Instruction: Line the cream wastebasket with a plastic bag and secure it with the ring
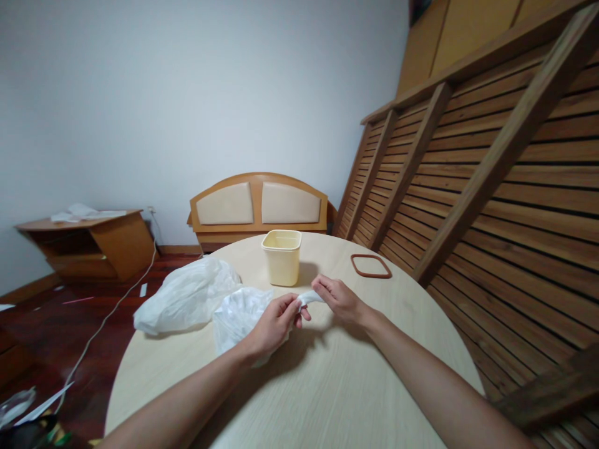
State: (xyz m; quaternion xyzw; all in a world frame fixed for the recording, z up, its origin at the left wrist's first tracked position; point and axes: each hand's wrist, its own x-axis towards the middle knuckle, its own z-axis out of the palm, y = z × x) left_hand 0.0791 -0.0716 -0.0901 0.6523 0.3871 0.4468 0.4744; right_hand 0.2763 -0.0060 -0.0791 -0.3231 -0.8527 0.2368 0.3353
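Note:
Both hands pull on a white plastic bag (246, 308), its upper part twisted into a narrow strip between them. My left hand (279, 317) pinches the strip where it meets the spread part of the bag. The other end sits in the closed fingers of my right hand (337, 298). Just beyond my hands a pale yellow square bin (282, 259) stands upright with its top uncovered. A brown rounded-square ring (371, 266) lies flat to the right of the bin. Another crumpled white plastic bag (187, 296) rests at the table's left edge.
The round light wood table (374, 374) holds all these things. A slatted wooden bed frame (468, 187) leans along the right. A headboard (257, 202) stands behind the table. At the left are a low wooden cabinet (107, 243) and a cable (112, 312) across the dark floor.

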